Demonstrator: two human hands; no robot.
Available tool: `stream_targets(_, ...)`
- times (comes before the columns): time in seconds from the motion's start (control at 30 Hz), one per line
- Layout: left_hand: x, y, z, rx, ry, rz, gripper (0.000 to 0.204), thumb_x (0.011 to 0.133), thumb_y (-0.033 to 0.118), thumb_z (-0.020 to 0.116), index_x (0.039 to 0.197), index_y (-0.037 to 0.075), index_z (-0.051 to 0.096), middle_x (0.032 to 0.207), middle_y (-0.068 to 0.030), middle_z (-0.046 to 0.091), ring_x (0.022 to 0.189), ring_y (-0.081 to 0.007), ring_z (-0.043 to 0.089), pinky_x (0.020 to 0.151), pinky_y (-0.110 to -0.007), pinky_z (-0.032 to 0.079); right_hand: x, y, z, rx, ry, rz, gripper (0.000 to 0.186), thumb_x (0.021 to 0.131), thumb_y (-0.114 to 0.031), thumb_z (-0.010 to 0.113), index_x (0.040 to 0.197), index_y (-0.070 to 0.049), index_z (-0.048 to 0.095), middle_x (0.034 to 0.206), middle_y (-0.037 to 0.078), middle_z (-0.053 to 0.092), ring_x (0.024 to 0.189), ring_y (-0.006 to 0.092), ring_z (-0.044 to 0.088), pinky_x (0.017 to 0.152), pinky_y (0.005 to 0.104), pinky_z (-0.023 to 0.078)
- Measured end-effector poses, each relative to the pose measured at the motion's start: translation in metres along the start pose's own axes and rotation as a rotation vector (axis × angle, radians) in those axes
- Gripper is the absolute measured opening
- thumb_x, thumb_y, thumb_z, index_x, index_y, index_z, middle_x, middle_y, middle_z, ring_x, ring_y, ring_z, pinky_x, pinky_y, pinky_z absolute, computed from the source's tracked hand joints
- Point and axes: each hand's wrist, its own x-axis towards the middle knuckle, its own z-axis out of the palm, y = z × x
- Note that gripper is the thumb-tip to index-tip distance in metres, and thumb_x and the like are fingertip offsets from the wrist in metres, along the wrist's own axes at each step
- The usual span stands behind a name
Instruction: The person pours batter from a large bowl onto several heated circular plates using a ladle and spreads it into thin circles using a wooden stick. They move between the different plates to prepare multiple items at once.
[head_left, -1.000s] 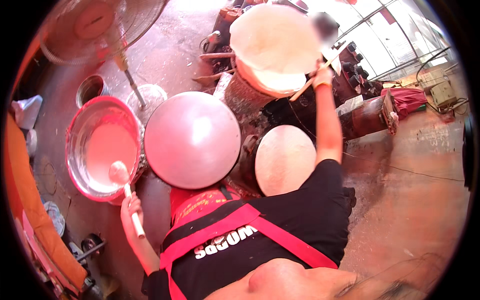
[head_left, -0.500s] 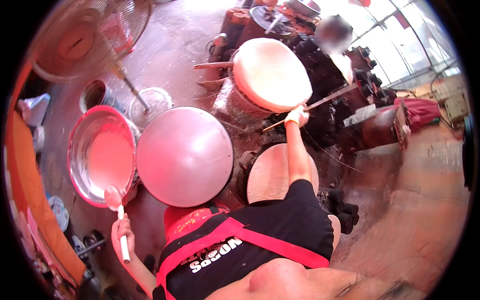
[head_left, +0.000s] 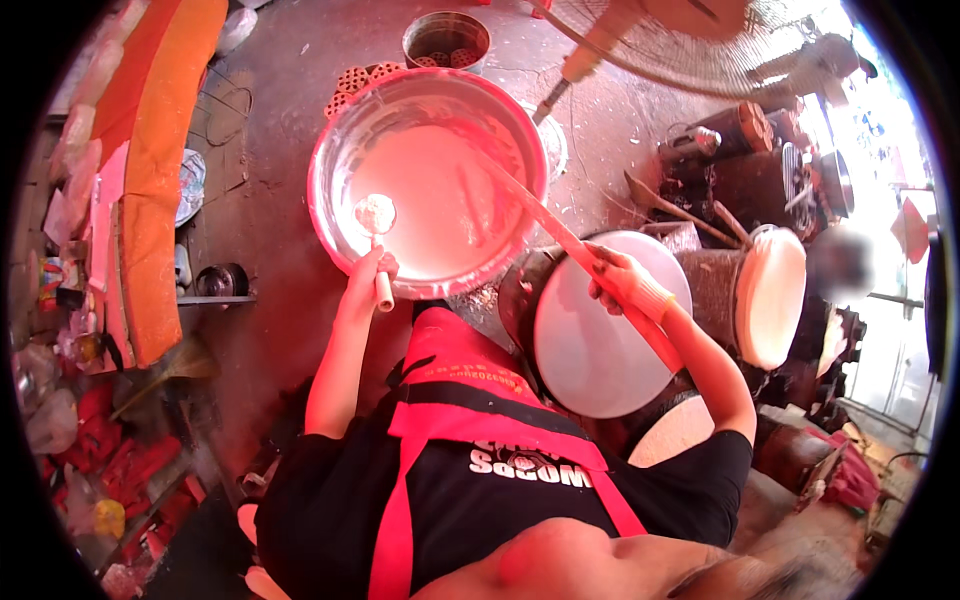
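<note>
My left hand (head_left: 370,272) is closed round the handle of a ladle (head_left: 375,213), whose batter-coated bowl is over the near left part of a large basin (head_left: 318,200). Pale batter (head_left: 410,185) covers the basin's bottom; the light tints it pink. A long flat wooden stick (head_left: 550,222) slants across the basin's right rim, its far end at the batter. My right hand (head_left: 630,283) grips this stick farther back, above a smooth round griddle (head_left: 605,350). Batter streaks lie on the surface by the stick's end.
A standing fan (head_left: 700,40) leans in at the top right. Behind the basin are a metal bucket (head_left: 446,38) and perforated briquettes (head_left: 352,82). To the right stand a drum with a pale round top (head_left: 772,297) and another round plate (head_left: 672,432). An orange-covered bench (head_left: 165,180) runs along the left.
My view has turned left toward the basin. The right hand has come from the pale round top to above the smooth griddle, its stick now reaching the batter. The ladle is farther over the basin.
</note>
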Motion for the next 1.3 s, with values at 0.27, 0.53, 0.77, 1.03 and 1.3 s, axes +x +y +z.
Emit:
stream_targets(0.27,0.134,0.022,-0.054,0.211,0.44,0.003,0.019,0.087,0.012,0.033,0.102,0.003,0.04,0.061,-0.0017,0.038,0.047,-0.0134,0.039,0.048,-0.031,0.04,0.21,-0.147,0.043,-0.554,-0.125,-0.019,0.044,0.092,-0.019,0.047,0.136,-0.013,0.046,0.059,-0.001,0.05,0.039,0.0062,0.04,0.035,0.0211,0.032)
stream_targets(0.53,0.223,0.047,-0.078,0.584,0.489,0.062,0.016,0.08,0.003,0.048,0.094,-0.005,0.049,0.056,-0.0075,0.047,0.04,-0.0199,0.047,0.034,-0.033,0.037,0.206,-0.124,0.126,-0.959,-0.25,-0.223,0.057,0.084,-0.01,0.047,0.14,-0.014,0.04,0.064,0.007,0.057,0.056,0.0133,0.054,0.05,0.0304,0.046)
stream_targets(0.77,0.073,0.022,0.08,1.371,0.217,0.119,0.03,0.09,0.013,0.048,0.112,-0.004,0.038,0.075,-0.0245,0.061,0.06,-0.0365,0.062,0.05,-0.044,0.049,0.007,0.043,0.154,-0.327,0.252,-0.196,0.048,0.094,-0.013,0.044,0.142,-0.014,0.038,0.059,0.002,0.052,0.052,0.0092,0.049,0.05,0.0253,0.042)
stream_targets(1.03,0.229,0.006,0.043,2.246,-0.082,0.893,0.018,0.095,0.012,0.038,0.1,-0.001,0.049,0.077,-0.0199,0.064,0.057,-0.0355,0.061,0.052,-0.045,0.051,0.042,0.059,0.181,0.433,0.383,0.02,0.045,0.097,-0.024,0.045,0.141,-0.017,0.038,0.057,0.0,0.048,0.041,0.0075,0.04,0.039,0.0228,0.034)
stream_targets(1.3,0.302,0.044,-0.005,2.067,0.309,0.467,0.003,0.094,0.009,0.042,0.096,0.007,0.042,0.06,-0.0009,0.048,0.045,-0.0129,0.051,0.037,-0.026,0.042,0.147,0.05,0.177,0.374,0.3,0.038,0.044,0.098,-0.026,0.043,0.142,-0.023,0.037,0.054,0.001,0.046,0.035,0.0085,0.036,0.031,0.0245,0.028)
